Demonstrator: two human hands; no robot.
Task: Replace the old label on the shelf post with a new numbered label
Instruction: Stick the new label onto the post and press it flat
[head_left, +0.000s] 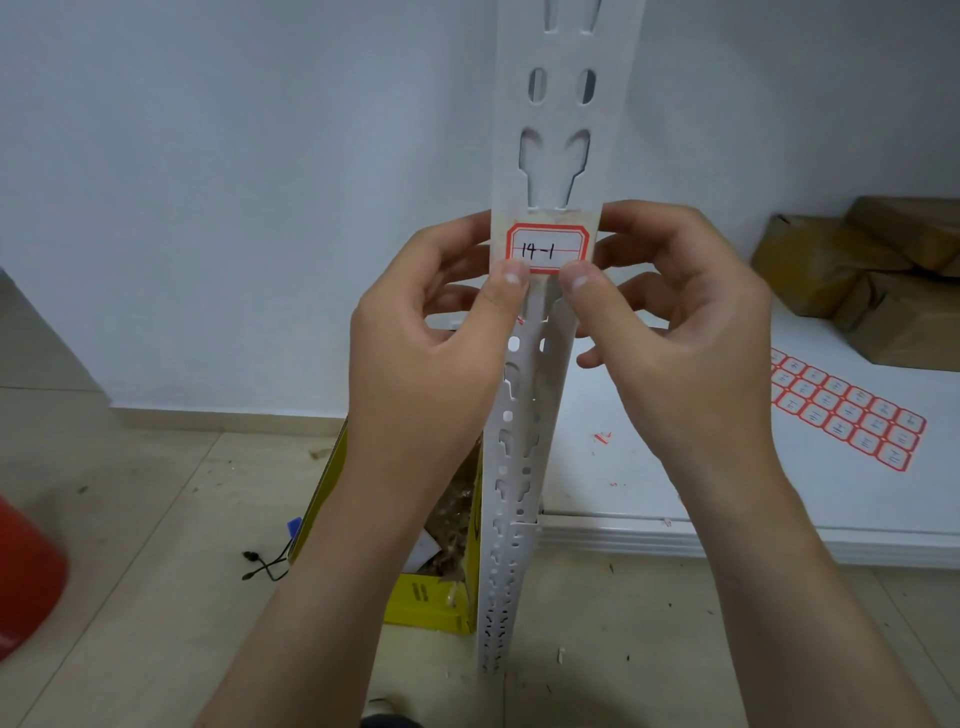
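In front of you the white wall fills the upper half, and the tiled floor lies below it. The white shelf post stands upright in the middle, with slots along its face, and it goes down to the floor. At 3 o'clock from the post there is the white shelf board, with brown paper parcels at its far end and a sheet of red-framed labels lying flat near them. At 7 o'clock from the post base an open yellow box stands on the floor, just beside the post.

Your left hand and your right hand are both on the post, one at each side. The new label, red frame and "14-1" written on it, sits on the front face of the post, just under a big slot. Your two thumbs press on its lower edge, left thumb at 7 o'clock of the label and right thumb at 5 o'clock, and the other fingers curl behind the post edges. So both hands are clenched around the post with the label pinned under the thumbs; the label lies between the two grips, a little above the thumb tips
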